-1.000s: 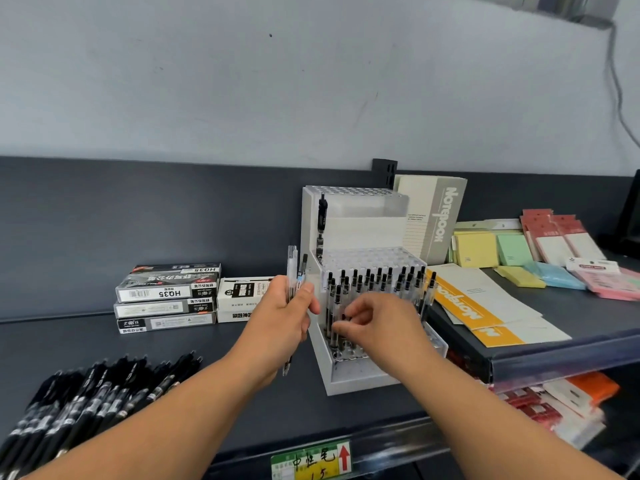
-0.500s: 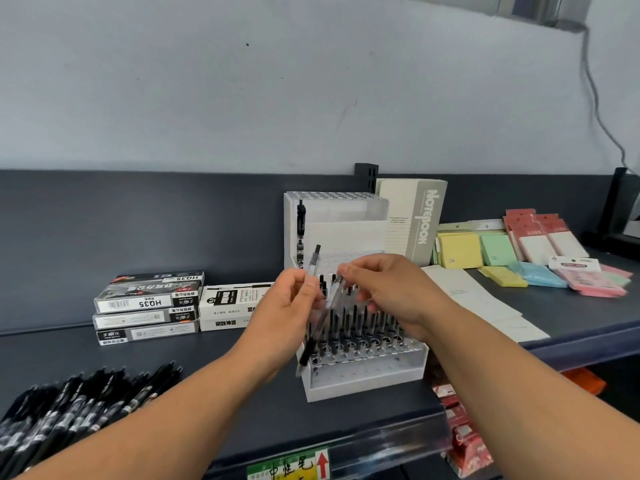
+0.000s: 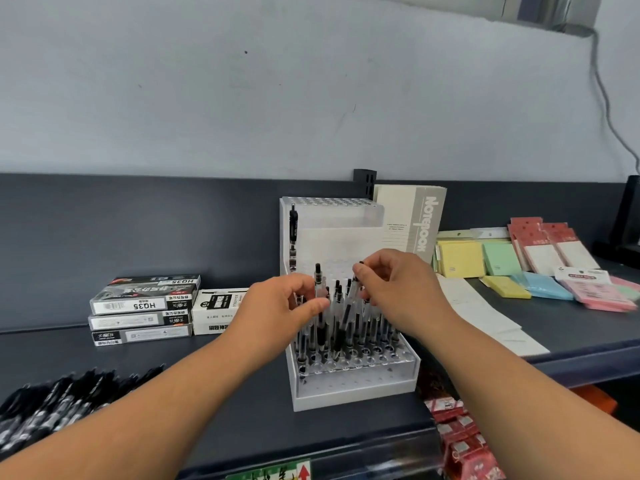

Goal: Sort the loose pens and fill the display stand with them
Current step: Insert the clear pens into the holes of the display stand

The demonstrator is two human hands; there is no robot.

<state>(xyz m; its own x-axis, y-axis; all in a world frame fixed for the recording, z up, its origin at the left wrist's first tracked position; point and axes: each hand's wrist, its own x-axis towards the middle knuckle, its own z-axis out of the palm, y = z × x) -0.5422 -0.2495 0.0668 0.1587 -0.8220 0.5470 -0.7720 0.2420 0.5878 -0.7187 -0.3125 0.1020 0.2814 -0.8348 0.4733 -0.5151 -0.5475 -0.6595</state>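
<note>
Over the display stand (image 3: 353, 388), left hand (image 3: 277, 308) and right hand (image 3: 398, 292) pinch pens (image 3: 318, 276).

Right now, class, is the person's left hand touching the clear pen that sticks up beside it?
Touching. The head view shows the left hand pinching the clear pen between thumb and fingers.

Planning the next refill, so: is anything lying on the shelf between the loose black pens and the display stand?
Nothing visible lies there. The shelf between the loose pens and the display stand is bare; only the left forearm crosses above it. The pen boxes sit farther back.
</note>
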